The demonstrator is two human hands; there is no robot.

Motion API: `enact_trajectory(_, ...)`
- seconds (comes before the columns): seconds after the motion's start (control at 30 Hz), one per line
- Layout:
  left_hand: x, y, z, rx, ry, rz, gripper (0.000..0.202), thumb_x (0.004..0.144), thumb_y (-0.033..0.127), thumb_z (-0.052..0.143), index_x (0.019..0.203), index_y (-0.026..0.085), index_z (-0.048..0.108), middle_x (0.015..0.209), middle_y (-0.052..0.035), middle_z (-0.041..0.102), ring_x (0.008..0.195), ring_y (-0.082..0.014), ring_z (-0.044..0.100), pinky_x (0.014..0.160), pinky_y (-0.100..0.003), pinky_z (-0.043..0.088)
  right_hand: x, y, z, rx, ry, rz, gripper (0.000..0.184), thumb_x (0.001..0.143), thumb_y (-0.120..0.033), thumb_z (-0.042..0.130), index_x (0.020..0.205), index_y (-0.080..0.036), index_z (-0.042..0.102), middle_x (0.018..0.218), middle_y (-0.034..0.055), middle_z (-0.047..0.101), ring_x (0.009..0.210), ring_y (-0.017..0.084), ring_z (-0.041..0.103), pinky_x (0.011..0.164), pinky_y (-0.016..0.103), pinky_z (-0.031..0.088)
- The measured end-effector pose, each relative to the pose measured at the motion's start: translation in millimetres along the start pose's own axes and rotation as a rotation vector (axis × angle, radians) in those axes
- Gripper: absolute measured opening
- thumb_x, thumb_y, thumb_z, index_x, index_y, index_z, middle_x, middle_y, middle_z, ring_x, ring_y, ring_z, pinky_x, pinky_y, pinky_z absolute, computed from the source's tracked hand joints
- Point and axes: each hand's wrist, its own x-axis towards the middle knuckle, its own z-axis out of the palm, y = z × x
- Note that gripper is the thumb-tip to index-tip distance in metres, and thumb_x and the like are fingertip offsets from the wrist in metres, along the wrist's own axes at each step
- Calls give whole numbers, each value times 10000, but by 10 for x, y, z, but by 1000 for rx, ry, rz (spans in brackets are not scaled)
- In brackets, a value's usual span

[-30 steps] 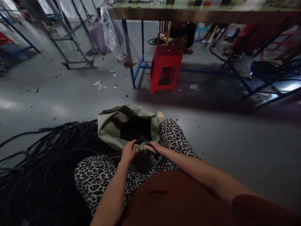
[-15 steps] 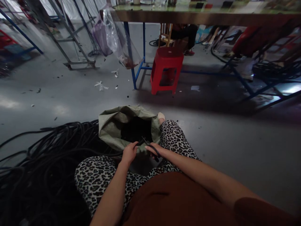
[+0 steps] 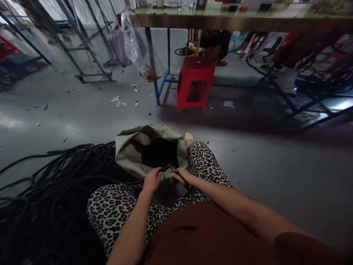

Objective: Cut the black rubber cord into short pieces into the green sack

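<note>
I sit on the floor with an open green woven sack (image 3: 129, 151) between my knees. My left hand (image 3: 151, 181) is closed around the end of a black cable (image 3: 162, 169) at the sack's near rim. My right hand (image 3: 182, 175) is closed on black-handled scissors (image 3: 179, 174), whose blades point at the cable end over the sack's dark mouth. The two hands are a few centimetres apart. A large pile of black cable (image 3: 55, 184) lies on the floor to my left and runs up to my left hand.
A red plastic stool (image 3: 195, 82) stands ahead under a long table (image 3: 220, 20) with blue legs. A clear plastic bag (image 3: 140, 48) hangs from the table's corner. Metal frames stand at the far left. Someone's legs show behind the stool. More cables lie under the table at right.
The scissors' handles have drawn closer together in my right hand and the blades have closed on the cable end. The view has tilted slightly; my left hand stays put.
</note>
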Motion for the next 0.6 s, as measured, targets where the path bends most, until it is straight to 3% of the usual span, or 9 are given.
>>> enact_trajectory(0.43, 0, 27, -34, 44, -28, -51, 344, 868, 190, 483, 1187, 151, 607, 1158, -109, 667, 1073, -215, 618, 960, -349, 463, -59, -29, -57, -52, -9, -22, 246, 884, -298, 559, 690, -148, 540, 392, -58, 407, 283, 78, 419, 319, 171, 326)
enact_trajectory(0.6, 18, 5, -31, 19, 38, -53, 334, 864, 188, 489, 1173, 147, 612, 1163, -110, 665, 1078, -218, 616, 965, -355, 465, 4, 22, -24, 40, -33, 13, 253, 894, -327, 552, 718, -147, 531, 372, -69, 397, 280, 80, 422, 314, 162, 327)
